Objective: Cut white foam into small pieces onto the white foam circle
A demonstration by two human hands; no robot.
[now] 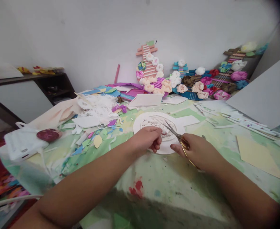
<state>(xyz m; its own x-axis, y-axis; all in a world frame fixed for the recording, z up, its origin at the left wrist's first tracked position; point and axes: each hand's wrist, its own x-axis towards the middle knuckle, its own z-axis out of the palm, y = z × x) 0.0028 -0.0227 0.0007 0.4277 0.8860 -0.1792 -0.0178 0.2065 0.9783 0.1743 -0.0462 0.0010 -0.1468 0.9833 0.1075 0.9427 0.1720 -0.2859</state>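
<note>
Bare forearms (pixel 89 181) are spanning the foreground above a paint-stained bench (pixel 168 190). The right hand (pixel 200 149) is grasping gold-handled scissors (pixel 179 136), its fingers wrapping the loops while the slightly parted blades are pointing leftward and away from the camera, over a round white disc (pixel 137 124). The left hand (pixel 150 137) is hovering just beside the blades, its fingers curling inward; whether they are pinching a small piece, I cannot tell. The disc is carrying pale scraps (pixel 151 121). Farther left, white string (pixel 99 105) is lying heaped behind coloured bits (pixel 97 141). A yellow sheet (pixel 259 157) is lying to the right, and flower-covered crafts (pixel 151 68) are leaning against the wall (pixel 94 38).
</note>
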